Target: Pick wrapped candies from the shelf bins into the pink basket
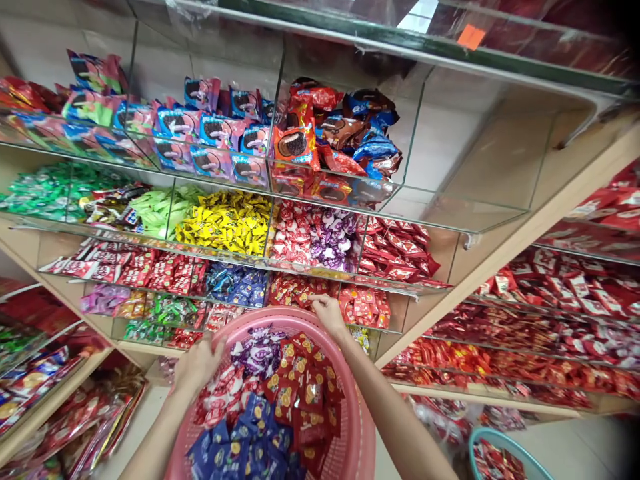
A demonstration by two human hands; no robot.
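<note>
A round pink basket (357, 427) holds blue packets (245, 440), red packets with orange prints (300, 380), purple-and-white candies (257, 350) and red-and-white candies (225, 397). My left hand (200, 360) is closed on the basket's left rim. Over the far right rim is my right hand (327, 312), its fingers curled in front of the bin of red packets (293, 291); whether they hold anything is too small to tell. Red-pink packets (365, 307) lie in the bin just right of that hand.
Glass-fronted shelves rise ahead, with yellow candies (225, 223), green candies (45, 190) and wrapped cookies (295, 143). More red packets (565, 287) fill shelves on the right. A teal basket (483, 437) stands on the floor at lower right. Another shelf (50, 400) is at lower left.
</note>
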